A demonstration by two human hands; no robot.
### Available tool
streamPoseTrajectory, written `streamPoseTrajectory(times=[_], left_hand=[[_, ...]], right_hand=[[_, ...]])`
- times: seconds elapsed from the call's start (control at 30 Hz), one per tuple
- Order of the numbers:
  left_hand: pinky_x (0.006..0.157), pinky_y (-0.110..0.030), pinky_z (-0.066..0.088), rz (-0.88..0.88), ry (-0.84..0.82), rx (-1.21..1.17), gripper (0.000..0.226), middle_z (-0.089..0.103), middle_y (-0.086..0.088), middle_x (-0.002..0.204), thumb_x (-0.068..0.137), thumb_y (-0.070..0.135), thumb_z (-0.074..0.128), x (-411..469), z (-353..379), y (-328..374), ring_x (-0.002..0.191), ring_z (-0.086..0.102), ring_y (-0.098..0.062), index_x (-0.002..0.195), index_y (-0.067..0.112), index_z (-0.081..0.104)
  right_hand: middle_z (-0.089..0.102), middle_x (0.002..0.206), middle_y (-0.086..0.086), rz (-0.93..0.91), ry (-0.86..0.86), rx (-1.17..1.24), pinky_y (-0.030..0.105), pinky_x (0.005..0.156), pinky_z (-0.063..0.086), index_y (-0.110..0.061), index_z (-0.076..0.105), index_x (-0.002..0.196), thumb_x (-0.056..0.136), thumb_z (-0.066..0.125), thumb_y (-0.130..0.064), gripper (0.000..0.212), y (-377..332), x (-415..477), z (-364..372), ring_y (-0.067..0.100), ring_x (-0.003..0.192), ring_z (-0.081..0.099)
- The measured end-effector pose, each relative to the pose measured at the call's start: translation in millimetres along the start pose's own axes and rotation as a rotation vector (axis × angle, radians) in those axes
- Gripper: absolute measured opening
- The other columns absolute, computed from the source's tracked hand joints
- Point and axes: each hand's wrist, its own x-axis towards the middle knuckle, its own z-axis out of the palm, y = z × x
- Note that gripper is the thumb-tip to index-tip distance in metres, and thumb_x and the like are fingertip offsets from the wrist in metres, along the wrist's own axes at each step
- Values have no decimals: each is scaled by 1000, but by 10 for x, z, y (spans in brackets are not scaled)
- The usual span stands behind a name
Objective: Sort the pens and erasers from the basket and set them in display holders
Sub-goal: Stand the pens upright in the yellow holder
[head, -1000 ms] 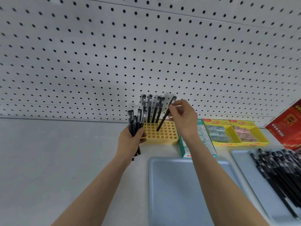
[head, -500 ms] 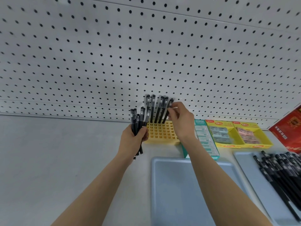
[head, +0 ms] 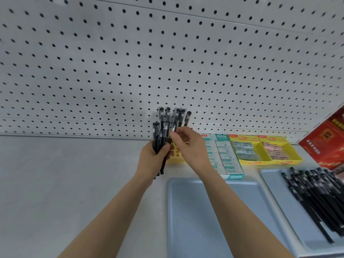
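My left hand (head: pixel 152 159) grips a bundle of black pens (head: pixel 158 135) held upright on the grey shelf. My right hand (head: pixel 188 146) reaches across to that bundle and pinches one of its pens near the top. Behind both hands stands the yellow pen holder (head: pixel 176 155), mostly hidden, with several black pens (head: pixel 176 116) standing upright in its back row. To the right lie a teal box of erasers (head: pixel 223 155) and two yellow eraser boxes (head: pixel 264 149).
A blue tray (head: pixel 214 216) lies in front of me. A second blue tray (head: pixel 279 192) at the right carries a heap of black pens (head: pixel 320 194). A red box (head: pixel 327 144) stands at the far right. A white pegboard wall (head: pixel 167 62) rises behind the shelf.
My right hand has let go of the pen it set in the holder's back row and moved left to the bundle in my left hand, closing on one pen there.
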Motion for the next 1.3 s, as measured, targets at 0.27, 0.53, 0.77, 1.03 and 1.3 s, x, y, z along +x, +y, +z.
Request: streamPoseTrajectory(times=[0.27, 0.53, 0.77, 1.03, 1.3], left_hand=[[83, -39, 57, -7, -8, 73, 14, 75, -2, 93, 95, 20, 60, -1, -64, -68, 87, 71, -21, 108, 15, 64], [74, -29, 57, -32, 3, 16, 14, 74, -5, 92, 98, 10, 53, -18, -142, -61, 79, 70, -17, 111, 9, 54], [75, -25, 56, -38, 46, -2, 6, 70, -5, 88, 96, 10, 57, -34, -144, -85, 76, 67, -14, 101, 10, 59], [69, -15, 52, -8, 53, 57, 14, 72, -3, 88, 97, 12, 55, -21, -142, -93, 73, 67, -3, 105, 3, 63], [74, -21, 54, -7, 34, 26, 14, 74, -4, 90, 98, 11, 55, -42, -110, -81, 78, 68, -10, 108, 5, 62]], right_hand=[[72, 83, 3, 96, 5, 116, 29, 63, 57, -15, 65, 93, 92, 66, -26, 11, 35, 56, -113, 12, 72, 70], [70, 84, -3, -30, 349, -80, 46, 76, 58, -20, 57, 99, 95, 59, -30, 11, 7, 393, -578, 18, 73, 70], [70, 84, -1, -68, 248, -130, 45, 76, 58, -13, 58, 102, 97, 58, -24, 12, 83, 426, -467, 13, 73, 70], [69, 80, 0, -123, 227, -184, 45, 75, 57, -13, 56, 102, 98, 57, -22, 9, 100, 463, -397, 18, 72, 70], [72, 89, 3, -105, 159, -238, 47, 74, 56, -16, 56, 109, 97, 58, -26, 15, 261, 462, -315, 24, 76, 69]])
